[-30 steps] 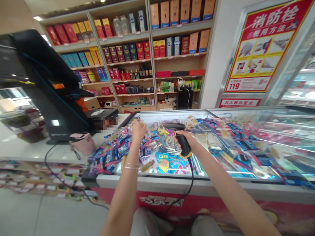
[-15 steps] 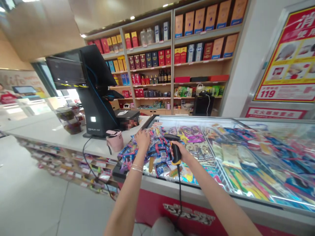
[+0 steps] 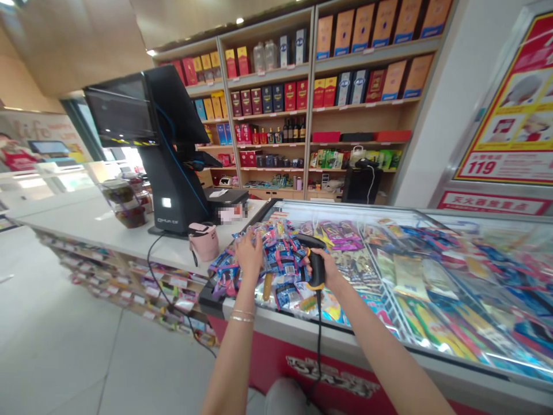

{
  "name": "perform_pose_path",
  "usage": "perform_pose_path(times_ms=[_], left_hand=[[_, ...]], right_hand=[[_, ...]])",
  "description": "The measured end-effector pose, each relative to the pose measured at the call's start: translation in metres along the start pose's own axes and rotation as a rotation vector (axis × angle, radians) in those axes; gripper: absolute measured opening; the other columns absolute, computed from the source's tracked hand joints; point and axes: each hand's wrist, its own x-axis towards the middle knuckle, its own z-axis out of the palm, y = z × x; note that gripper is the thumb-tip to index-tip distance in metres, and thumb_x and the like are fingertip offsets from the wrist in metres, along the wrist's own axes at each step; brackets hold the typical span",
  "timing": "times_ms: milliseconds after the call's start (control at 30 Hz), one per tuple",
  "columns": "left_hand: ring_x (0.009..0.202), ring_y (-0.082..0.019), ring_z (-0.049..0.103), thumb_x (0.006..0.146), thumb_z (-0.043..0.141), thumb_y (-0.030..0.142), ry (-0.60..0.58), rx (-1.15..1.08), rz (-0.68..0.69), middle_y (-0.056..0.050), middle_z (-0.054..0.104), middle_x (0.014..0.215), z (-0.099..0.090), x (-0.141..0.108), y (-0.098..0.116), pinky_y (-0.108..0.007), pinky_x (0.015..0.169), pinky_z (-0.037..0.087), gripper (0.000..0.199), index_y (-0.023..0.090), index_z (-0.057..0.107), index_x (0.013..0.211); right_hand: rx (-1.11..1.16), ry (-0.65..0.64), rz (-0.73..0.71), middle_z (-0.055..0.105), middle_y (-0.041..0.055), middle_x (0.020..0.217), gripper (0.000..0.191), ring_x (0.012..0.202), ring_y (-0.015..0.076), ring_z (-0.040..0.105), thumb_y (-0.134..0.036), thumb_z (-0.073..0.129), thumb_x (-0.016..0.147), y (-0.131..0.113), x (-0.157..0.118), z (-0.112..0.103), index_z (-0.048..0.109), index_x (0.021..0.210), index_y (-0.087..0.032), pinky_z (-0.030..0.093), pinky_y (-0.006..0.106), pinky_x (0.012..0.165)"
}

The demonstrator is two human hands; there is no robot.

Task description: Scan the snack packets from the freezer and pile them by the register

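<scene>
Blue packets (image 3: pixel 280 259) heap at the left end of the glass surface (image 3: pixel 345 340) under the spread left hand (image 3: pixel 249 255), seemingly pinned there, while the right hand (image 3: pixel 324 270) wraps around a black corded scanner (image 3: pixel 317 266) angled toward them.

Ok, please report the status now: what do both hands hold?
Left hand on heap of blue-and-pink plastic packets. Right hand gripping black-and-yellow corded barcode scanner. Pink bucket-shaped bag beside heap.

A shop. Shelves (image 3: pixel 268 115) held boxes and bottles; checkout terminal (image 3: pixel 173 150) stood on the worktop (image 3: pixel 108 242); glass-topped freezer (image 3: pixel 345 340) held packets (image 3: pixel 276 259); corded barcode scanner (image 3: pixel 317 268) held above them.
</scene>
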Motion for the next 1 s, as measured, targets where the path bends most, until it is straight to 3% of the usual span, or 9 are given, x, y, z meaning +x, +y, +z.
perform_pose_path(times_ms=[200, 400, 600, 700, 800, 900, 1000], left_hand=[[0.115, -0.028, 0.059, 0.094, 0.039, 0.042, 0.065, 0.042, 0.041, -0.014, 0.067, 0.119, -0.002, -0.018, -0.005, -0.051, 0.112, 0.025, 0.044, 0.015, 0.062, 0.120], [0.112, -0.029, 0.060, 0.094, 0.037, 0.041, 0.054, -0.005, 0.045, -0.016, 0.067, 0.117, -0.003, -0.021, -0.007, -0.051, 0.107, 0.034, 0.044, 0.014, 0.061, 0.119], [0.114, -0.026, 0.058, 0.095, 0.034, 0.042, 0.069, -0.120, 0.112, -0.016, 0.065, 0.117, -0.026, -0.037, -0.013, -0.046, 0.101, 0.042, 0.044, 0.015, 0.060, 0.117], [0.116, -0.025, 0.056, 0.095, 0.034, 0.043, 0.082, -0.156, 0.154, -0.014, 0.064, 0.118, -0.042, -0.062, -0.008, -0.045, 0.102, 0.041, 0.041, 0.017, 0.059, 0.116], [0.114, -0.024, 0.056, 0.096, 0.033, 0.043, 0.039, -0.176, 0.158, -0.013, 0.065, 0.115, -0.058, -0.086, 0.002, -0.044, 0.102, 0.042, 0.040, 0.018, 0.060, 0.112], [0.113, -0.024, 0.057, 0.097, 0.026, 0.043, 0.008, -0.207, 0.070, -0.013, 0.066, 0.114, -0.077, -0.094, 0.009, -0.042, 0.101, 0.042, 0.045, 0.017, 0.060, 0.110], [0.108, -0.024, 0.061, 0.097, 0.018, 0.046, 0.056, -0.235, -0.095, -0.013, 0.067, 0.111, -0.100, -0.084, 0.008, -0.040, 0.096, 0.045, 0.052, 0.018, 0.061, 0.109]], right_hand=[[0.000, -0.008, 0.010, 0.056, -0.0013, 0.056, 0.019, 0.038, 0.0096, 0.049, -0.035, 0.059, 0.076, 0.000, 0.001, -0.001, 0.056, 0.072, -0.017, 0.042, 0.022, 0.038], [0.000, -0.003, -0.006, 0.055, -0.0024, 0.055, 0.016, 0.039, 0.0091, 0.048, -0.033, 0.060, 0.077, 0.001, 0.001, -0.001, 0.055, 0.072, -0.018, 0.043, 0.021, 0.038], [0.053, 0.001, -0.064, 0.054, -0.0044, 0.053, 0.015, 0.036, 0.0081, 0.045, -0.030, 0.063, 0.073, -0.005, -0.002, 0.011, 0.053, 0.074, -0.019, 0.039, 0.020, 0.034], [0.078, 0.040, -0.090, 0.053, -0.0048, 0.051, 0.016, 0.035, 0.0091, 0.045, -0.030, 0.062, 0.072, -0.017, -0.008, 0.036, 0.049, 0.071, -0.021, 0.038, 0.021, 0.032], [0.130, 0.062, -0.156, 0.051, -0.0057, 0.048, 0.017, 0.035, 0.0094, 0.045, -0.029, 0.061, 0.072, -0.029, -0.018, 0.078, 0.046, 0.069, -0.022, 0.039, 0.021, 0.033], [0.223, 0.024, -0.214, 0.050, -0.0072, 0.048, 0.016, 0.036, 0.0080, 0.045, -0.027, 0.059, 0.074, -0.040, -0.033, 0.126, 0.045, 0.070, -0.022, 0.040, 0.019, 0.035], [0.280, -0.033, -0.248, 0.047, -0.0084, 0.048, 0.019, 0.036, 0.0064, 0.044, -0.031, 0.059, 0.076, -0.053, -0.059, 0.165, 0.043, 0.070, -0.022, 0.040, 0.018, 0.038]])
